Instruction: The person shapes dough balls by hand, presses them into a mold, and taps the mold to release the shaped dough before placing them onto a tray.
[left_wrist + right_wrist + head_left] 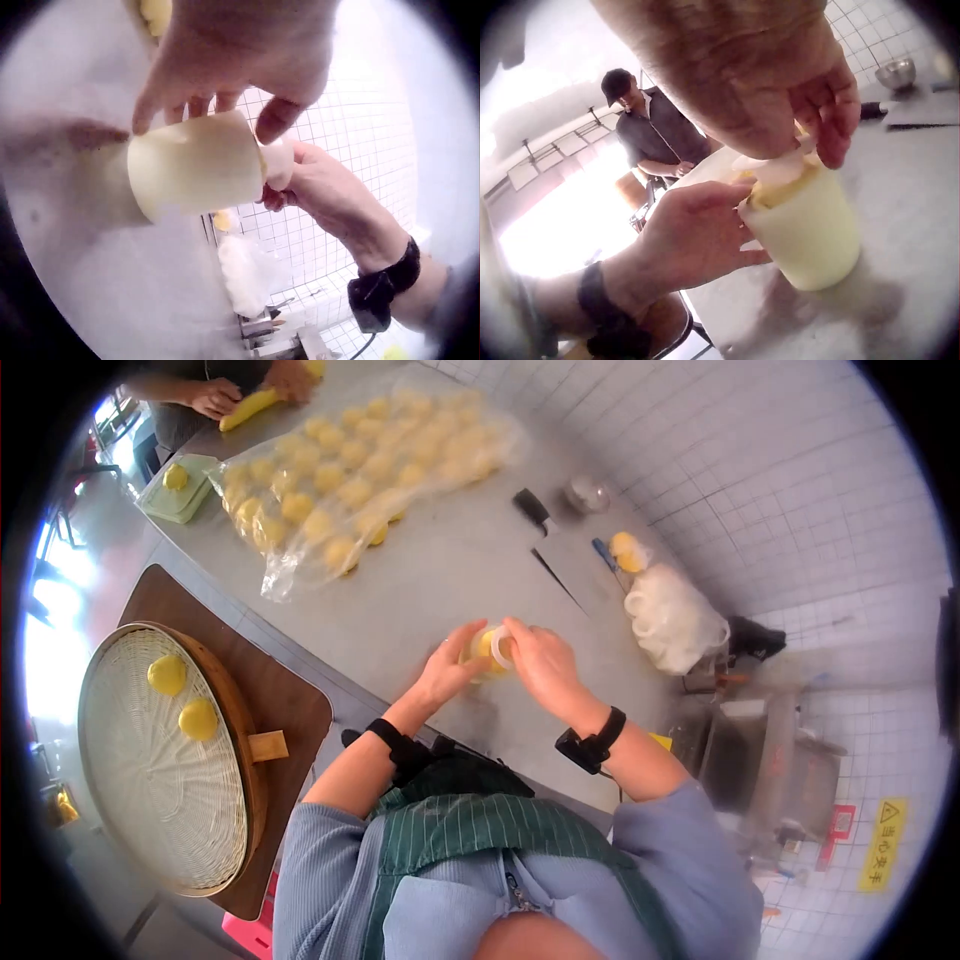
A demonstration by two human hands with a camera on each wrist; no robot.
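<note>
A pale cylindrical container (199,165) (814,232) is tilted over the grey tabletop, with yellow material (780,193) at its mouth. Around its side curve the fingers and thumb of my left hand (448,668) (244,56) (690,240). At the mouth, my right hand (543,665) (337,195) (757,82) pinches a thin white piece (501,647) (279,163) (776,166). What the yellow material is, and how far the white piece reaches inside, I cannot tell.
Yellow balls lie under a plastic sheet (290,555) on the table (440,560). A cleaver (570,565), metal bowl (586,494) and white bag (675,620) are to the right. Left stands a woven tray (150,790) with two yellow balls. Another person (656,127) works across the table.
</note>
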